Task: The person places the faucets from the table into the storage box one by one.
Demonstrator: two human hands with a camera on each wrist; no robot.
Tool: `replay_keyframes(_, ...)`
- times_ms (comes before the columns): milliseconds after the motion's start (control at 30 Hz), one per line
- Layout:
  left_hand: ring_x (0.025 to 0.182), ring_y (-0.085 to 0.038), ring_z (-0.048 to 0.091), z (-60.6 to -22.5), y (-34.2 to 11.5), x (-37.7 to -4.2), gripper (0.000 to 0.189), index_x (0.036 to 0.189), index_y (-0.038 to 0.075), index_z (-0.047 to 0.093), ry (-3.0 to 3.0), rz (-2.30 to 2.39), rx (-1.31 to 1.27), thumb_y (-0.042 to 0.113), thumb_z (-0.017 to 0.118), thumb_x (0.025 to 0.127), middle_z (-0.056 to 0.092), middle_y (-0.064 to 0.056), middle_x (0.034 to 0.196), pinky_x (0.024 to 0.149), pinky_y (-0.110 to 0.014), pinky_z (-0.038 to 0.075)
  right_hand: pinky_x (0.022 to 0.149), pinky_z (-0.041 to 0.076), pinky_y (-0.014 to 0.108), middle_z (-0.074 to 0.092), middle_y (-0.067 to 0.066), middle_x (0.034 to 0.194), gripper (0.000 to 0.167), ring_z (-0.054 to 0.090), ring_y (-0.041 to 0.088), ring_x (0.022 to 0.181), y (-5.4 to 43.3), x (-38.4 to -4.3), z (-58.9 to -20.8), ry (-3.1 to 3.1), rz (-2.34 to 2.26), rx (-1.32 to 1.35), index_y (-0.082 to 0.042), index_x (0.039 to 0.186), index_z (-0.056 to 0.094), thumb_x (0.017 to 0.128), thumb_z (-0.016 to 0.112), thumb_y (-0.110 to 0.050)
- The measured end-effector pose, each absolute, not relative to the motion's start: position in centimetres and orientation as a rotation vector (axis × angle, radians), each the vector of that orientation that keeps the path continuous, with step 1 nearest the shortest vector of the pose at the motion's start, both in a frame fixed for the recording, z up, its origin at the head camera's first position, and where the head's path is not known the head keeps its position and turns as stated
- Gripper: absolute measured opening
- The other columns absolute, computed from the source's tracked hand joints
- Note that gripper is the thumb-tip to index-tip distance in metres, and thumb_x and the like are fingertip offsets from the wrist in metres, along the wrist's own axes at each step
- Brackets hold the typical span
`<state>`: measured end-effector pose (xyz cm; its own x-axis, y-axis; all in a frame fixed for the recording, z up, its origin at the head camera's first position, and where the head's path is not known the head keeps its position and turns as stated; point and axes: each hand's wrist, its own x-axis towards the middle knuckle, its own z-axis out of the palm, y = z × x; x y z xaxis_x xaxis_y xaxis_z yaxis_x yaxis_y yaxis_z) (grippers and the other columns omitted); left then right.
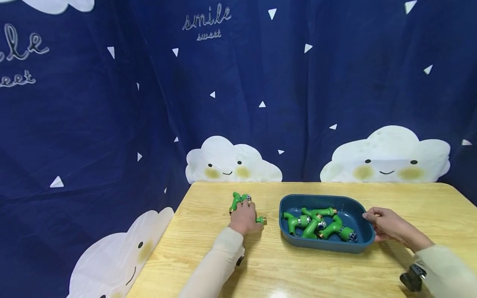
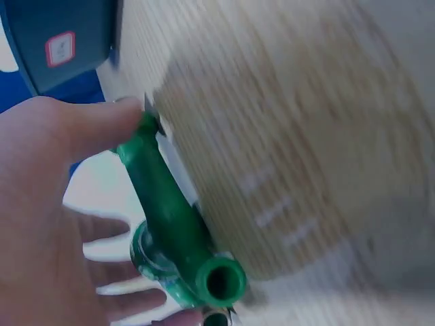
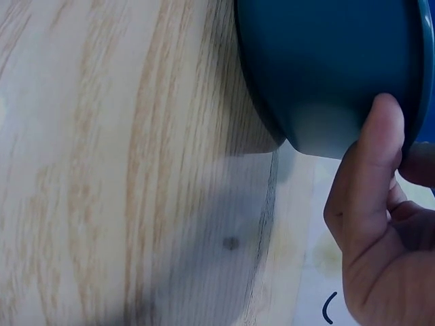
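My left hand point(image 1: 245, 218) is over green taps on the left of the table. In the left wrist view its thumb touches the end of one green tap point(image 2: 163, 197), and the fingers stretch out, spread, behind it. Another green tap point(image 1: 235, 202) lies just beyond the fingertips; the hand partly hides both taps. On the right, my right hand point(image 1: 391, 227) holds the right end of a dark blue bin point(image 1: 320, 245), thumb at the rim and fingers against the outer wall. Inside the bin lie several green taps point(image 1: 337, 227) with brass threads.
The light wooden table point(image 1: 290, 269) carries the bin and the taps. Behind it hangs a dark blue curtain point(image 1: 238, 103) with white clouds and triangles. A label point(image 2: 60, 49) shows on the bin's side in the left wrist view.
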<state>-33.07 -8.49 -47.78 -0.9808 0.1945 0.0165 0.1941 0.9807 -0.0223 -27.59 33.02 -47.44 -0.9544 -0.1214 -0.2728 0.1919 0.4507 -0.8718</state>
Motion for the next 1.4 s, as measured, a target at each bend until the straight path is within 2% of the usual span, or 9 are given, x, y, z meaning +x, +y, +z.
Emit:
replay_keyframes(100, 0.122, -0.033, 0.053, -47.6, -7.8, -32.8, 0.088, 0.144, 0.008, 0.046, -3.136, -0.013, -0.163, 0.068, 0.064, 0.082, 0.05, -0.015, 0.14, 0.082, -0.048, 0.056, 0.056, 0.056, 0.028, 0.052, -0.001, 0.072, 0.028, 0.059, 0.011, 0.06, 33.1, -27.8, -47.4, 2.416, -1.512, 0.062, 0.002, 0.096, 0.051, 0.108, 0.037, -0.019)
replay_keyframes(233, 0.118, -0.032, 0.055, -47.6, -6.8, -32.7, 0.1, 0.149, 0.006, 0.04, -3.169, -0.031, 0.01, 0.071, 0.067, 0.077, 0.048, -0.015, 0.145, 0.072, -0.048, 0.056, 0.056, 0.056, 0.028, 0.051, -0.001, 0.071, 0.027, 0.059, 0.011, 0.059, 33.0, -27.8, -47.4, 2.413, -1.52, 0.083, 0.001, 0.095, 0.052, 0.107, 0.038, -0.018)
replay_keyframes(367, 0.115, -0.034, 0.056, -47.7, -6.2, -32.6, 0.1, 0.148, 0.007, 0.041, -3.173, -0.049, 0.105, 0.07, 0.068, 0.076, 0.045, -0.016, 0.146, 0.07, -0.052, 0.055, 0.056, 0.056, 0.028, 0.051, -0.001, 0.072, 0.027, 0.059, 0.011, 0.06, 33.0, -27.7, -47.2, 2.419, -1.502, 0.084, 0.001, 0.096, 0.052, 0.107, 0.037, -0.019)
replay_keyframes(633, 0.098, -0.036, 0.055, -47.8, -5.6, -32.5, 0.089, 0.138, 0.002, 0.046, -3.173, -0.13, 0.264, 0.071, 0.06, 0.083, 0.049, -0.023, 0.129, 0.063, -0.05, 0.05, 0.056, 0.055, 0.028, 0.049, -0.001, 0.071, 0.027, 0.055, 0.01, 0.059, 33.1, -27.6, -47.2, 2.416, -1.495, 0.052, 0.0, 0.097, 0.051, 0.107, 0.037, -0.02)
replay_keyframes(733, 0.105, -0.037, 0.056, -47.8, -5.5, -32.7, 0.09, 0.144, 0.003, 0.042, -3.196, -0.114, 0.237, 0.065, 0.064, 0.083, 0.046, -0.022, 0.138, 0.065, -0.051, 0.052, 0.056, 0.055, 0.028, 0.05, -0.001, 0.071, 0.026, 0.056, 0.01, 0.059, 33.1, -27.6, -47.3, 2.41, -1.495, 0.058, 0.0, 0.096, 0.051, 0.107, 0.037, -0.02)
replay_keyframes(867, 0.124, -0.04, 0.052, -47.5, -5.4, -32.5, 0.095, 0.152, 0.007, 0.036, -3.217, -0.064, 0.189, 0.061, 0.068, 0.08, 0.038, -0.018, 0.153, 0.083, -0.06, 0.052, 0.056, 0.056, 0.029, 0.051, -0.001, 0.072, 0.027, 0.058, 0.011, 0.06, 33.1, -27.6, -47.4, 2.412, -1.494, 0.063, 0.001, 0.098, 0.051, 0.108, 0.037, -0.02)
replay_keyframes(967, 0.127, -0.041, 0.05, -47.3, -5.3, -32.2, 0.097, 0.15, 0.006, 0.037, -3.206, -0.062, 0.228, 0.063, 0.069, 0.079, 0.038, -0.019, 0.151, 0.09, -0.064, 0.05, 0.057, 0.056, 0.029, 0.052, 0.0, 0.073, 0.027, 0.059, 0.011, 0.06, 33.2, -27.7, -47.4, 2.407, -1.501, 0.061, 0.001, 0.099, 0.051, 0.107, 0.037, -0.02)
replay_keyframes(1167, 0.113, -0.042, 0.054, -47.4, -5.9, -32.1, 0.098, 0.144, 0.004, 0.041, -3.183, -0.171, 0.301, 0.068, 0.071, 0.076, 0.046, -0.025, 0.133, 0.075, -0.061, 0.055, 0.055, 0.055, 0.027, 0.051, -0.001, 0.071, 0.026, 0.057, 0.01, 0.059, 33.1, -27.6, -47.5, 2.391, -1.507, 0.052, 0.0, 0.096, 0.05, 0.107, 0.037, -0.02)
replay_keyframes(1400, 0.12, -0.043, 0.053, -47.0, -6.5, -32.1, 0.094, 0.151, 0.01, 0.036, -3.219, -0.181, 0.272, 0.06, 0.071, 0.079, 0.042, -0.022, 0.145, 0.082, -0.065, 0.053, 0.056, 0.055, 0.028, 0.051, -0.001, 0.071, 0.027, 0.056, 0.01, 0.059, 33.1, -27.7, -47.5, 2.392, -1.507, 0.061, 0.001, 0.098, 0.05, 0.108, 0.036, -0.02)
